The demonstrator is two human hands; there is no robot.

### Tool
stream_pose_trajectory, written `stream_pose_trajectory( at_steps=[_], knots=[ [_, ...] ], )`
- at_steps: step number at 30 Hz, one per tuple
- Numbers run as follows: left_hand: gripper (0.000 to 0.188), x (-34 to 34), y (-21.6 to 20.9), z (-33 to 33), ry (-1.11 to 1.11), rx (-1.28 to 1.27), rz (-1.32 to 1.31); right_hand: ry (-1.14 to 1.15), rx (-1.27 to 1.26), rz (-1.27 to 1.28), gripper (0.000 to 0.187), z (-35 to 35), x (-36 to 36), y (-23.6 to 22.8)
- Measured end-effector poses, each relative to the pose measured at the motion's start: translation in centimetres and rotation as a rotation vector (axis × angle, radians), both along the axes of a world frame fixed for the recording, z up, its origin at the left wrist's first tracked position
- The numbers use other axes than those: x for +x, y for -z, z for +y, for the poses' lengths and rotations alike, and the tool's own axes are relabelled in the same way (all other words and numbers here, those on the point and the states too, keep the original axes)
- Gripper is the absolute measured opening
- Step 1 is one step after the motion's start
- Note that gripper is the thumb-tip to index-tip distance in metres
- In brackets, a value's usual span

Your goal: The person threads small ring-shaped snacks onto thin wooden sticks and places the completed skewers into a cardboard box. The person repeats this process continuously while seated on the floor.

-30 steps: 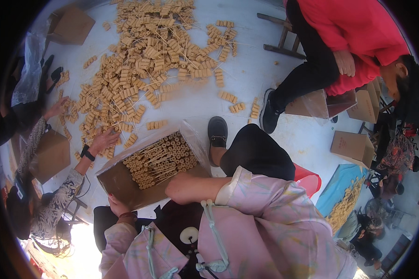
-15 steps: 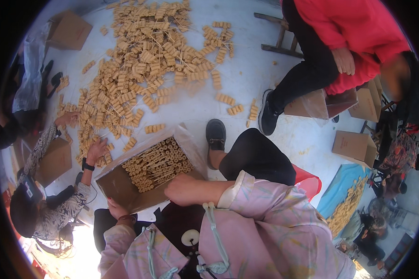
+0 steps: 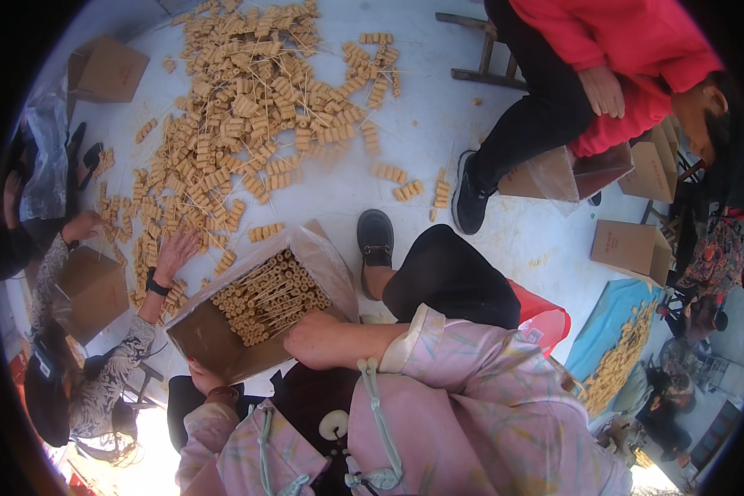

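Here, in the head view, the box (image 3: 223, 351) has a plastic liner (image 3: 326, 258) over its rim and skewered snacks (image 3: 252, 307) packed inside, cardboard showing at left. The left hand (image 3: 204, 378) touches its near-left edge; the right hand (image 3: 307, 337) reaches over the snacks. I cannot tell how closed either grip is.

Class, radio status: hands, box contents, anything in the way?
Left hand at box, lower-left edge. Right hand at packed skewers, fingertips hidden. No visible obstruction; co-worker's hand by loose pile.
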State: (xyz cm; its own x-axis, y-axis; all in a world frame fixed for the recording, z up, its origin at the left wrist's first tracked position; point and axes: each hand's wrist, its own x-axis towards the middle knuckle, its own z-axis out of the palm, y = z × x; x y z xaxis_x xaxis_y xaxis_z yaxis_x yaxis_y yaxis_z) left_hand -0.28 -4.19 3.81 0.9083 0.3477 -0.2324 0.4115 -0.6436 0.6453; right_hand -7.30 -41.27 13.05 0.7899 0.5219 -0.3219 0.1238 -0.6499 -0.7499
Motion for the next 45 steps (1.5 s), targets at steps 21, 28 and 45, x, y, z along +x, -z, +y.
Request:
stream_pose_trajectory(
  at_steps=[21,28,45],
  knots=[
    [0.061,0.0,0.0,0.5,0.029,0.053,0.055,-0.044,-0.004,-0.042,0.016,0.2,-0.3,0.4],
    [0.062,-0.2,0.5,0.9,0.002,0.051,0.065,-0.069,-0.04,-0.011,0.017,0.2,-0.1,0.0],
    [0.062,0.1,0.6,1.3,-0.022,0.047,0.104,-0.085,-0.035,0.007,0.016,0.4,0.0,-0.3]
  ],
)
